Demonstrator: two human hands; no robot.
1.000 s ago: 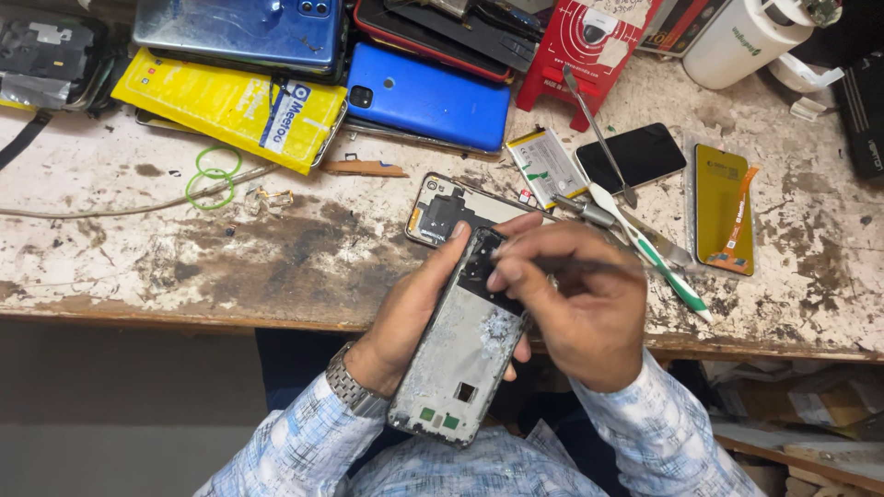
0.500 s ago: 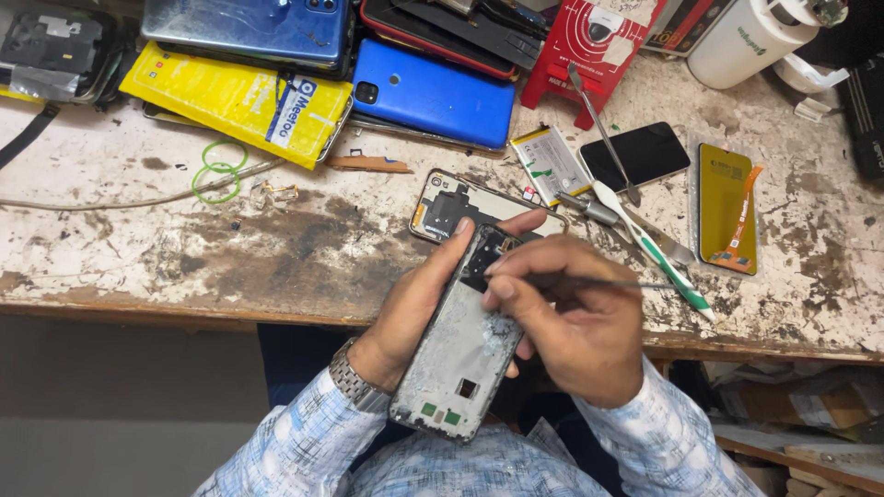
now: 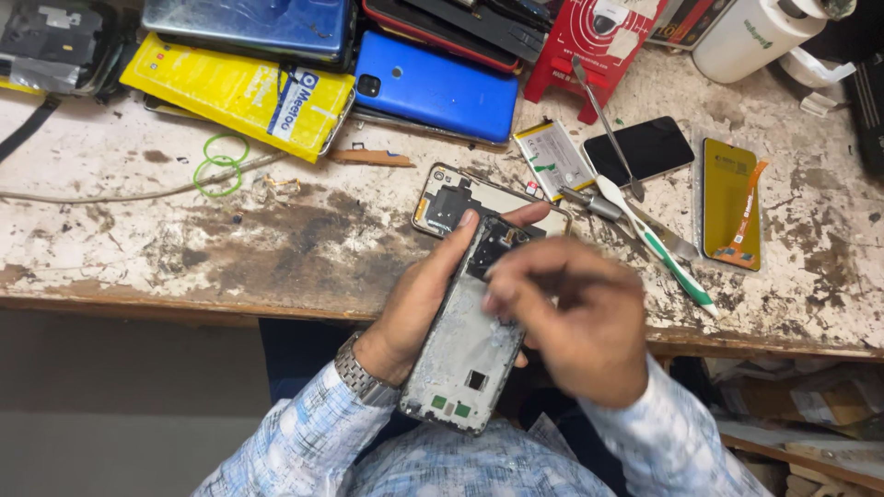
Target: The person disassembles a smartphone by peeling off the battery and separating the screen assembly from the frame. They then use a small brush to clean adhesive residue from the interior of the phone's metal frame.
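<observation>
My left hand (image 3: pixel 414 304) grips an opened phone (image 3: pixel 460 359) from its left side, thumb over the top edge. The phone has no back cover, and its grey inner frame and dark camera area show. It is held tilted over the table's front edge (image 3: pixel 276 308). My right hand (image 3: pixel 580 331) hovers over the phone's middle, blurred, with its fingertips pinched on a thin dark tool (image 3: pixel 589 276) that lies across the fingers. A removed phone part with a black cut-out (image 3: pixel 442 198) lies on the table just beyond my left fingertips.
On the worn table lie a white-and-green toothbrush (image 3: pixel 663 248), a metal pry tool (image 3: pixel 603 120), a battery (image 3: pixel 552 156), a black phone (image 3: pixel 640 149), a yellow-backed display (image 3: pixel 730 198), a blue phone (image 3: pixel 433 87), a yellow packet (image 3: pixel 239 92), green rubber bands (image 3: pixel 221 161) and a white bottle (image 3: pixel 746 37).
My right hand has shifted down and left over the phone's middle, and the tool's tip has left the camera area. The left hand and phone have barely moved.
</observation>
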